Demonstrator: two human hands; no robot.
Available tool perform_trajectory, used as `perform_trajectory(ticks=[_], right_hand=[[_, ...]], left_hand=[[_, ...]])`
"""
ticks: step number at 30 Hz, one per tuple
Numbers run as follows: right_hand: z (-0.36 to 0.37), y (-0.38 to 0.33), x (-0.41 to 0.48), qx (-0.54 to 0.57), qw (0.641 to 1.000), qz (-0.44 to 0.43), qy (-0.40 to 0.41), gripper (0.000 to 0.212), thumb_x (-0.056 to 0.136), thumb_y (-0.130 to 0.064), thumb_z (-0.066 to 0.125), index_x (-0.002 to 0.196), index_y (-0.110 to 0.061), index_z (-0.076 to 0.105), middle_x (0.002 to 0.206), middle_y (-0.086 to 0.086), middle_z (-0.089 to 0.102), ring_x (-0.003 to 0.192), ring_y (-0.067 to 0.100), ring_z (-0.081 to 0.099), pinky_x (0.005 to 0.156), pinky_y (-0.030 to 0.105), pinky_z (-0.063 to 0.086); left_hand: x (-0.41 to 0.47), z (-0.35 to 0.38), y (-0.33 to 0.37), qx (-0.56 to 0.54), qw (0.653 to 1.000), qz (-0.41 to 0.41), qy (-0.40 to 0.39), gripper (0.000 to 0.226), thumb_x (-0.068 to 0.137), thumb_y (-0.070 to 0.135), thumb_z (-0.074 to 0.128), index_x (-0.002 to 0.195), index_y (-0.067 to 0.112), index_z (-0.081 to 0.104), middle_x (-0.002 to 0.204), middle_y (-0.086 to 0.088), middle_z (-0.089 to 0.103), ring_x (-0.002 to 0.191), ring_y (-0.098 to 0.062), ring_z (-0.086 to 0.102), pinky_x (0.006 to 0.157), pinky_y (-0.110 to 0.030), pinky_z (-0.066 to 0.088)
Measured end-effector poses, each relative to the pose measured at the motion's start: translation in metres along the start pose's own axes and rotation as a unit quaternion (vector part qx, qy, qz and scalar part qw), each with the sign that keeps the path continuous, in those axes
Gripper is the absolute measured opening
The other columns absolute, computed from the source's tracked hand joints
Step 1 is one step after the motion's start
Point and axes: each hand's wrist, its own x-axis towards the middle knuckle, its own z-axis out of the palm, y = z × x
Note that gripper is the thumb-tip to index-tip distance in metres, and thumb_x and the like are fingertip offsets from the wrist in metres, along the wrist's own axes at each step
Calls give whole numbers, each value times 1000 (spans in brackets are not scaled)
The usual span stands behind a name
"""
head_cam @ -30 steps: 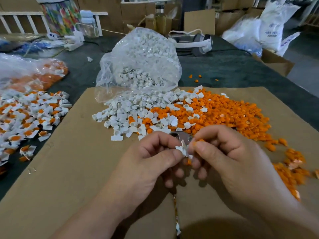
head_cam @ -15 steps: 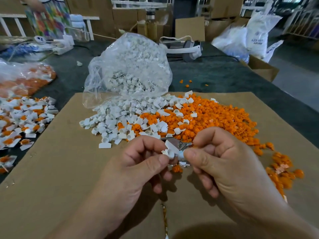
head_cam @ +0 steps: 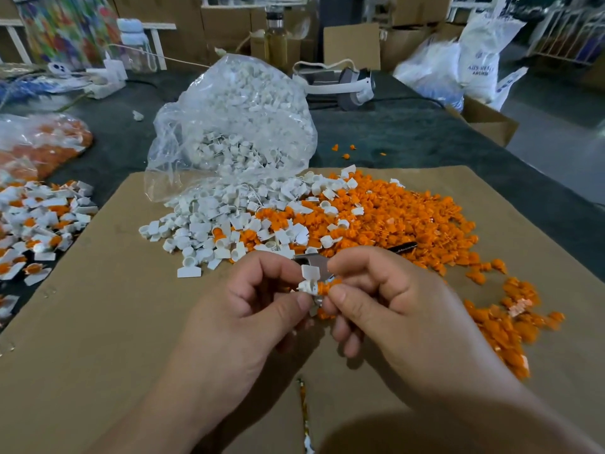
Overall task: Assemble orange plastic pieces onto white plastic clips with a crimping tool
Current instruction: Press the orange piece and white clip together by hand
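My left hand [head_cam: 262, 309] pinches a white plastic clip [head_cam: 308, 280] between thumb and forefinger. My right hand [head_cam: 386, 303] pinches an orange plastic piece [head_cam: 327, 286] whose tip sits against the clip's socket. A metal crimping tool [head_cam: 319, 262] lies just behind my fingers, with its dark handle [head_cam: 404, 247] poking out over the orange pile. Loose white clips [head_cam: 209, 224] and loose orange pieces [head_cam: 393, 221] are heaped on the cardboard sheet [head_cam: 98, 322] beyond my hands.
An open clear bag of white clips [head_cam: 235, 126] lies behind the heaps. Assembled white-and-orange pieces [head_cam: 36, 221] are piled at the left, with a bag of orange pieces [head_cam: 42, 145] behind them. Bottles, cardboard boxes and white sacks stand at the table's far side.
My hands turned the white clip and brought the orange piece up to its socket. The camera view shifted slightly, so the heaps sit a little lower and left.
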Motion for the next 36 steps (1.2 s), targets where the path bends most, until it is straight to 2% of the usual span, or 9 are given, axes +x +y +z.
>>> perform_trajectory(ticks=[5, 11, 20, 23, 25, 28, 31, 34, 36], right_hand=[[1, 2, -2, 11, 1000, 3, 6, 24, 80, -44, 63, 102, -36, 68, 74, 2, 68, 58, 16, 66, 51, 36, 56], [0, 3, -2, 28, 999, 15, 15, 23, 79, -44, 65, 98, -33, 70, 68, 3, 67, 53, 17, 64, 48, 35, 53], [-1, 1, -1, 40, 997, 66, 15, 30, 72, -48, 68, 91, -25, 71, 60, 7, 65, 47, 20, 61, 48, 34, 51], [0, 1, -1, 15, 997, 77, 22, 13, 81, -37, 70, 89, -26, 71, 60, 6, 64, 48, 22, 60, 46, 34, 51], [1, -1, -2, -35, 998, 47, 34, 4, 87, -31, 67, 88, -30, 70, 61, 2, 65, 49, 16, 61, 46, 30, 52], [1, -7, -2, -262, 960, -82, 55, 3, 89, -37, 63, 87, -39, 64, 75, -16, 65, 65, 0, 63, 55, 13, 48], [2, -14, -1, -318, 941, -109, 28, 7, 89, -34, 60, 92, -40, 60, 85, -21, 62, 82, -3, 60, 67, 15, 46], [1, -15, -1, -346, 928, -134, 19, 11, 92, -24, 61, 91, -35, 61, 85, -17, 58, 80, 5, 58, 64, 24, 46], [1, -17, -1, -355, 924, -145, 6, 9, 94, -25, 57, 94, -32, 62, 88, -16, 57, 81, 7, 58, 62, 25, 47]], left_hand=[[-3, 1, -2, 128, 991, 28, 13, 26, 73, 53, 78, 95, 42, 69, 76, 3, 71, 66, -17, 65, 57, -28, 52], [-4, 4, 0, 159, 985, 55, 24, 22, 74, 38, 73, 94, 44, 67, 78, 6, 71, 67, -13, 66, 60, -34, 53], [-6, 4, 4, 208, 974, 78, 31, 19, 78, 42, 75, 95, 46, 65, 85, 17, 70, 75, -4, 66, 61, -11, 49], [-5, 4, 4, 269, 957, 103, 27, 19, 80, 37, 73, 94, 45, 63, 91, 20, 66, 80, -2, 64, 63, -9, 45], [-4, 4, 3, 293, 950, 107, 19, 20, 79, 35, 69, 96, 43, 61, 93, 21, 64, 83, -2, 62, 64, -10, 45], [-2, 4, 0, 318, 941, 112, 18, 20, 82, 29, 74, 91, 43, 62, 95, 21, 62, 86, -2, 59, 67, -11, 43], [-3, 4, 1, 269, 962, 47, -1, 23, 84, 28, 76, 92, 45, 62, 89, 18, 66, 80, -4, 62, 65, -16, 48], [-3, 6, 5, 126, 991, -37, -32, 16, 75, 38, 73, 90, 40, 68, 77, 8, 70, 67, -7, 64, 61, -20, 50], [-2, 7, 6, 23, 996, -84, -27, 16, 72, 31, 74, 87, 28, 71, 73, -3, 67, 61, -17, 61, 57, -26, 51]])
